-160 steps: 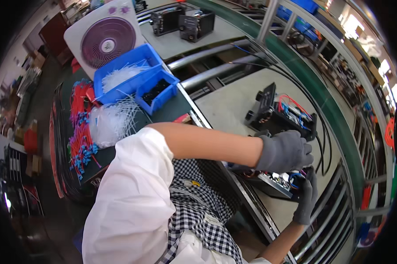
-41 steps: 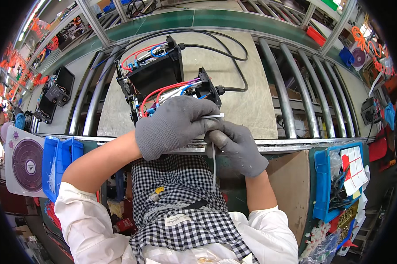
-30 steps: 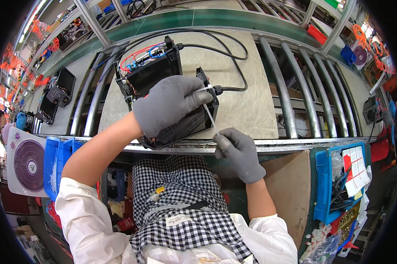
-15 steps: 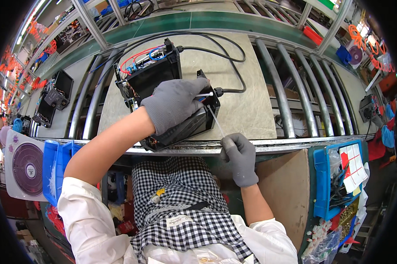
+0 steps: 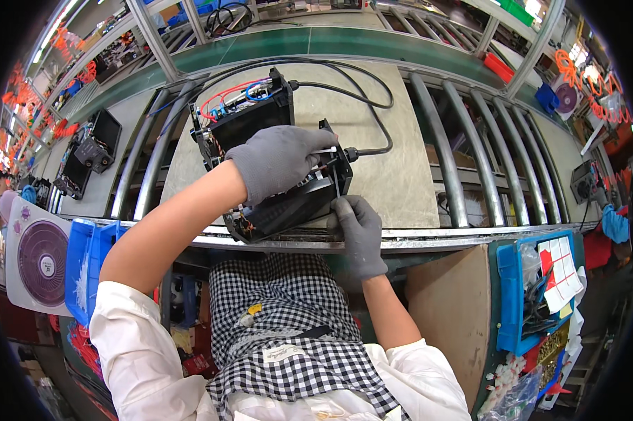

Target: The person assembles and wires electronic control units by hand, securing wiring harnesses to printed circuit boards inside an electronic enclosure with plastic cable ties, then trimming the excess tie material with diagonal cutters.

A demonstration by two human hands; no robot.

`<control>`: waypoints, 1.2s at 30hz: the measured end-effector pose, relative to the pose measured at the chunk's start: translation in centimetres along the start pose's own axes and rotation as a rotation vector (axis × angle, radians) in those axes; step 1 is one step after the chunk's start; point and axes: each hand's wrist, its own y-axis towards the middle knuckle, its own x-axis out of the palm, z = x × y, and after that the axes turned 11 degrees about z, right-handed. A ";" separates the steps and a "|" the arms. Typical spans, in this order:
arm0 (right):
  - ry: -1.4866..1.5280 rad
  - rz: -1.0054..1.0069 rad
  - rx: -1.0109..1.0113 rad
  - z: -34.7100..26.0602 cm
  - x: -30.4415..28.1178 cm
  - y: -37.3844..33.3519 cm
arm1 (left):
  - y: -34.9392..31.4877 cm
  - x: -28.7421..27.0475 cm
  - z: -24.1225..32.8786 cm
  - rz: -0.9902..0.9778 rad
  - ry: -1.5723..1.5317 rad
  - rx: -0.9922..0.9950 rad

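Note:
A black electrical unit (image 5: 281, 214) with two open halves lies at the front of the board, its wires exposed. Over its nearer half reaches my left hand (image 5: 278, 163), grey-gloved, with fingers closed around the loop end of a white cable tie (image 5: 337, 181) by the right end panel. My right hand (image 5: 359, 235), gloved too, pinches the tie's tail low at the unit's near right corner. A black power cable (image 5: 372, 150) leaves that panel. The farther half (image 5: 250, 119) shows red and blue wires. My left fingertips partly hide the wiring.
The pale board (image 5: 393, 175) rests on a conveyor with metal rollers (image 5: 463, 154) on both sides. Another black unit (image 5: 92, 151) sits left. Blue bins (image 5: 85, 270) flank me, the right bin (image 5: 513, 295) holding black parts. A fan (image 5: 43, 266) stands at left.
My right hand has moved up and left along the cable tie, closer to the unit. The left hand stays at the panel, and the tie's visible tail is shorter.

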 end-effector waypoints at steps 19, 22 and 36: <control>0.041 -0.055 0.045 0.9 -0.8 1.0 | 2.2 1.1 1.3 -0.025 0.677 0.306; 0.046 -0.072 0.068 0.3 -1.0 1.0 | 2.7 0.9 1.3 -0.070 0.654 0.370; -0.691 0.156 -1.173 -8.3 -0.1 4.1 | 0.9 1.7 -0.7 0.376 -0.061 0.137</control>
